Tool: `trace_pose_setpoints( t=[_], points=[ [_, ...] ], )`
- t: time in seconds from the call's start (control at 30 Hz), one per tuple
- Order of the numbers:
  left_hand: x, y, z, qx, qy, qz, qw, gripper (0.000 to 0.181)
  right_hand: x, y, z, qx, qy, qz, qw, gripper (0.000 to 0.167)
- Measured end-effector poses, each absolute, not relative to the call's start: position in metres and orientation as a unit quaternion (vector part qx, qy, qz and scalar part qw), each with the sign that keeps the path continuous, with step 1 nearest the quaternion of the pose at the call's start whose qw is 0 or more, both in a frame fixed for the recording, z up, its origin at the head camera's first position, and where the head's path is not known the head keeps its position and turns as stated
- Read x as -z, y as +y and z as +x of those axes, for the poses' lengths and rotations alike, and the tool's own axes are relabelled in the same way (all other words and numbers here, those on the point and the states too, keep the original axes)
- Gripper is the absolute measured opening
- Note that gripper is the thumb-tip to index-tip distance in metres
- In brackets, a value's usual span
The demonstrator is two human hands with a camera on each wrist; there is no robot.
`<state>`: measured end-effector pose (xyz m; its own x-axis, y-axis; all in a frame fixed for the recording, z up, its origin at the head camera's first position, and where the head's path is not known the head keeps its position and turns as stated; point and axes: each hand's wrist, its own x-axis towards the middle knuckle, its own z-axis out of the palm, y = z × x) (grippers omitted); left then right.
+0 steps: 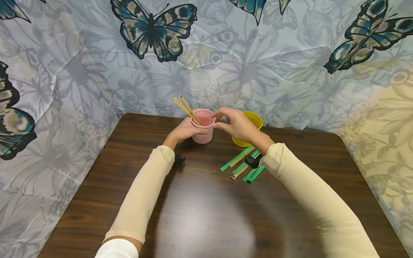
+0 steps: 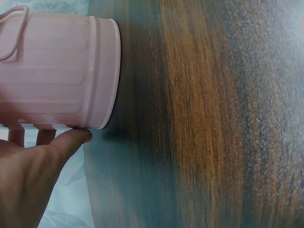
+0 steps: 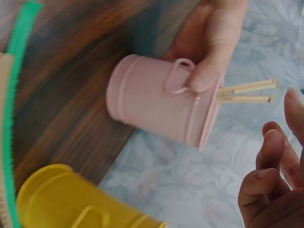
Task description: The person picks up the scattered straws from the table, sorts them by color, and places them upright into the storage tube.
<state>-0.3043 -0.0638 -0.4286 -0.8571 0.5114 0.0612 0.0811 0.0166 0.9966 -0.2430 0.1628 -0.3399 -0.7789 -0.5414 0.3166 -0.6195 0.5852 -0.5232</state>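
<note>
- Left-hand grip (image 1: 187,131): clamped on a pale-pink, ribbed, bucket-shaped cup (image 1: 202,138), thumb near the rim beside its wire-like handle.
- Cup: upright at the table's (image 1: 206,218) far side; base contact cannot be confirmed.
- Right-hand grip (image 1: 238,123): thumb and fingers apart, nothing held, near the cup's rim; contact undetermined.
- Inside the cup: two slim tan sticks (image 1: 187,110), leaning out leftward. Risk: a knock at the rim could tip the cup and spill them.
- Beside the right hand: a yellow bucket-shaped cup (image 3: 71,195); a careless wrist swing might topple it.
- Nearer: loose green sticks (image 1: 237,158) and tan ones (image 1: 240,172), liable to roll if brushed.
</note>
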Motion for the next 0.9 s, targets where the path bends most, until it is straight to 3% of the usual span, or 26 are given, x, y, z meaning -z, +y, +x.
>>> trace_pose_setpoints(
  t=[0.43,0.9],
  points=[
    [0.436,-0.064,-0.307,-0.66,0.71,0.193,0.151,0.086,0.364,0.209,-0.204,-0.279,-0.915,0.292,-0.016,0.023],
    [0.443,-0.062,-0.309,-0.662,0.711,0.197,0.134,0.082,0.409,0.255,-0.18,-0.221,-0.933,0.279,-0.053,0.012]
  ],
)
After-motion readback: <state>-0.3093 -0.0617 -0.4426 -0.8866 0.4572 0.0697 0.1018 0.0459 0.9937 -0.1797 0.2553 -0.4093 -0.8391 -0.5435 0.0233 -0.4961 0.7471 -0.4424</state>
